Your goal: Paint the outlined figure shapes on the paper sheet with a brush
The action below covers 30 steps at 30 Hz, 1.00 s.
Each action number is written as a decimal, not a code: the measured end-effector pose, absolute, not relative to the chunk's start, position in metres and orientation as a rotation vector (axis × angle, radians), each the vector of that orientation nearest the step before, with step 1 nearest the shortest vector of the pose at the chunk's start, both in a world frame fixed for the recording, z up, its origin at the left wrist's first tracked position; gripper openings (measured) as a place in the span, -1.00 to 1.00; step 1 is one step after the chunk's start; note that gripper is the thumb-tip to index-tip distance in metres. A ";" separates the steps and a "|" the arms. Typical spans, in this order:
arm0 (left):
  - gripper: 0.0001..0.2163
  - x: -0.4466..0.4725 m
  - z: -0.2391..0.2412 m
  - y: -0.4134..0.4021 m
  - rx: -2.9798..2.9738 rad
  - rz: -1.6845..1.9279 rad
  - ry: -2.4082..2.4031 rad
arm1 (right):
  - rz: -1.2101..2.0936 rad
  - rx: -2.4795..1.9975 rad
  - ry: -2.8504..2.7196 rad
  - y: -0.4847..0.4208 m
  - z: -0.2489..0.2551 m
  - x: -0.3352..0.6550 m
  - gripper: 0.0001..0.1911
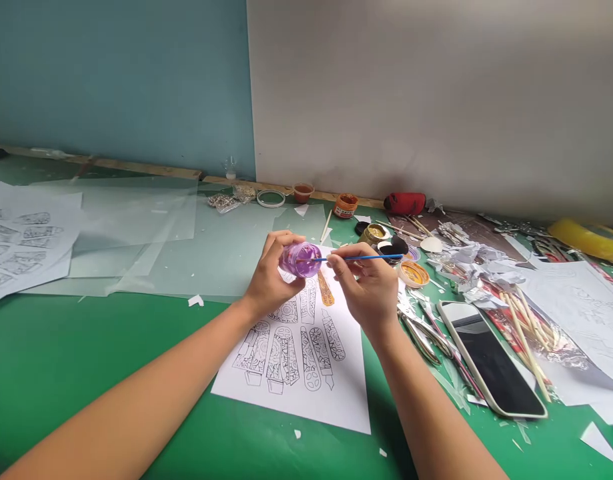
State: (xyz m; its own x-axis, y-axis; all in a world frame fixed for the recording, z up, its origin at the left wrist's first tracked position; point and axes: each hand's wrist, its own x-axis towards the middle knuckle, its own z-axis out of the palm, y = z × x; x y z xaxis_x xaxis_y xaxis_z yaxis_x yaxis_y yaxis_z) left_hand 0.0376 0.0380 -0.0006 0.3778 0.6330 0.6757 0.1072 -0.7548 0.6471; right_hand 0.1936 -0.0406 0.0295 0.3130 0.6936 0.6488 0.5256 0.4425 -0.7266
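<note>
My left hand (276,270) is wrapped round a small jar of purple paint (306,260), tilted so its mouth faces me. Between the fingers of my right hand (369,283) is a thin blue paintbrush (381,257); its tip reaches into the jar's mouth. Below both hands lies a white sheet (336,400) printed with black outlined, patterned shapes. One narrow shape (326,291) near the sheet's top is coloured orange-gold. The jar and my hands cover part of the sheet's upper edge.
Right of my hand are a gold paint jar (375,233), an orange lid (414,273), scissors (421,337), a phone (491,357), wooden sticks (531,320) and paper scraps. An orange paint jar (345,206) stands behind. Clear sheets (136,227) and printed pages (26,247) lie left.
</note>
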 end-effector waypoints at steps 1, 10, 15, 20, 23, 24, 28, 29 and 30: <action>-0.43 0.038 -0.001 0.038 2.135 1.374 0.631 | 0.142 -1.222 -1.340 -0.040 0.029 0.195 -0.88; -0.44 0.038 0.000 0.037 2.169 1.380 0.601 | -0.106 -1.248 -1.538 -0.040 0.029 0.193 -0.88; -0.45 0.038 -0.003 0.042 2.122 1.381 0.671 | -0.074 -1.204 -1.606 -0.043 0.035 0.193 -0.88; -0.47 0.038 -0.005 0.045 2.076 1.427 0.701 | -0.011 -1.175 -1.693 -0.043 0.038 0.200 -0.88; -0.47 0.038 -0.005 0.044 2.080 1.404 0.701 | -0.058 -1.224 -1.631 -0.043 0.035 0.200 -0.88; -0.47 0.038 -0.005 0.044 2.088 1.388 0.700 | -0.060 -1.226 -1.618 -0.042 0.034 0.200 -0.88; -0.48 0.038 -0.005 0.044 2.093 1.386 0.722 | 0.013 -1.199 -1.660 -0.043 0.033 0.198 -0.89; -0.48 0.038 -0.005 0.044 2.088 1.387 0.727 | 0.007 -1.201 -1.652 -0.043 0.033 0.197 -0.88; -0.48 0.038 -0.005 0.044 2.087 1.380 0.726 | -0.013 -1.201 -1.637 -0.043 0.033 0.198 -0.88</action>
State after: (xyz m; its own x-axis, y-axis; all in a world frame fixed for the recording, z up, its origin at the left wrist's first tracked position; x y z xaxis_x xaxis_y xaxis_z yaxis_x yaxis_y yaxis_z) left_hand 0.0376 0.0441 -0.0054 0.3339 0.6859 0.6465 0.1443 -0.7150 0.6841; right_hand 0.1976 -0.0429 0.0332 0.0612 0.6828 0.7280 0.6939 0.4952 -0.5227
